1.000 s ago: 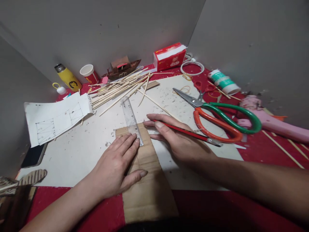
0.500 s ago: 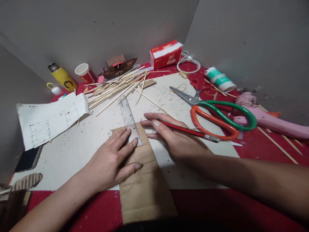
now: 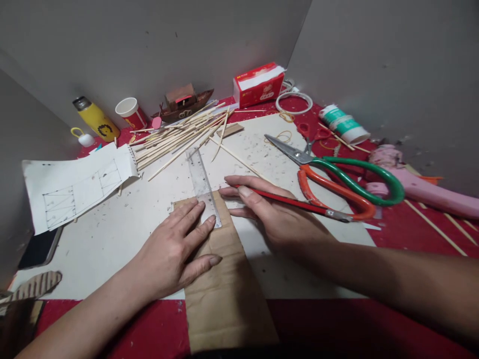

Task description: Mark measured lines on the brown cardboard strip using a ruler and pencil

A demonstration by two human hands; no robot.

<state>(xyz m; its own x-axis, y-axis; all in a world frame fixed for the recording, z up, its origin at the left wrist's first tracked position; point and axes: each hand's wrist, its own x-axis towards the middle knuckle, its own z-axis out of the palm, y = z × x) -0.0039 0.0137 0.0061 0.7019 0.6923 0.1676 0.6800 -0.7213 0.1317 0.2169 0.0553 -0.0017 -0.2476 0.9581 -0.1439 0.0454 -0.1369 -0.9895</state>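
Note:
A brown cardboard strip (image 3: 228, 294) lies lengthwise on a white board (image 3: 112, 234). My left hand (image 3: 175, 252) rests flat on it, fingers stretched out and pressing the near end of a clear plastic ruler (image 3: 201, 182). My right hand (image 3: 269, 212) sits just right of the ruler and grips a red pencil (image 3: 299, 203), whose tip is by the ruler's right edge at the top of the cardboard.
Large scissors with green and orange handles (image 3: 337, 179) lie right of my right hand. A heap of thin wooden sticks (image 3: 179, 134), a sketch sheet (image 3: 71, 187), a yellow bottle (image 3: 95, 119), a paper cup (image 3: 129, 112), a model boat (image 3: 183, 102), a tissue box (image 3: 258, 85) and a pink tool (image 3: 422, 187) surround the board.
Both hands stay in place on the ruler and the pencil. Only the camera view has shifted slightly.

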